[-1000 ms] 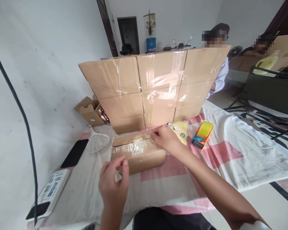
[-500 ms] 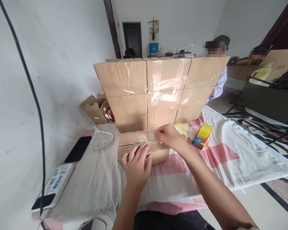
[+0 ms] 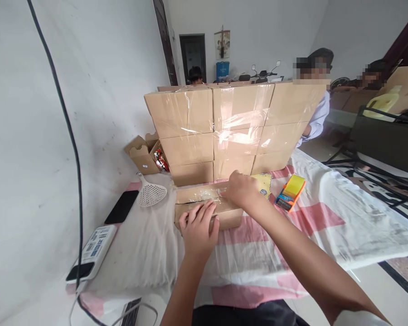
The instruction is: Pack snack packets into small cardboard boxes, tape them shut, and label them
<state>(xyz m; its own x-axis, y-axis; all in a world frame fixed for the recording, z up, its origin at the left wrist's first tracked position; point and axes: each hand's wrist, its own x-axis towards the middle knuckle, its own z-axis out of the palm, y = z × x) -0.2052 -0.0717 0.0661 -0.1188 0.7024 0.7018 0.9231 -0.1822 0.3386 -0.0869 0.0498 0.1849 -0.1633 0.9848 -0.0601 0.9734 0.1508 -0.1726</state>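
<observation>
A small cardboard box [image 3: 230, 218] lies on the cloth in front of me, with shiny clear tape [image 3: 206, 194] across its top and a dark gap along the seam. My left hand [image 3: 200, 226] rests on the box's near edge, its fingers spread. At the right part of the top, my right hand [image 3: 242, 188] is closed in a pinch at the tape; its fingertips are partly hidden and slightly blurred. Right behind stands a stack of taped cardboard boxes [image 3: 241, 108].
An orange and blue box with a yellow block [image 3: 291, 192] sits right, near a yellow patterned sheet [image 3: 265, 183]. To the left are a white strainer [image 3: 152, 194], a black phone [image 3: 122, 207], a white power strip [image 3: 97, 246] and an open carton [image 3: 141, 158]. A co-worker's sleeve [image 3: 318, 122] shows behind the stack.
The view has shifted a little, so everything appears slightly further right. My right hand has turned and lifted slightly at the tape. My left hand stays on the box.
</observation>
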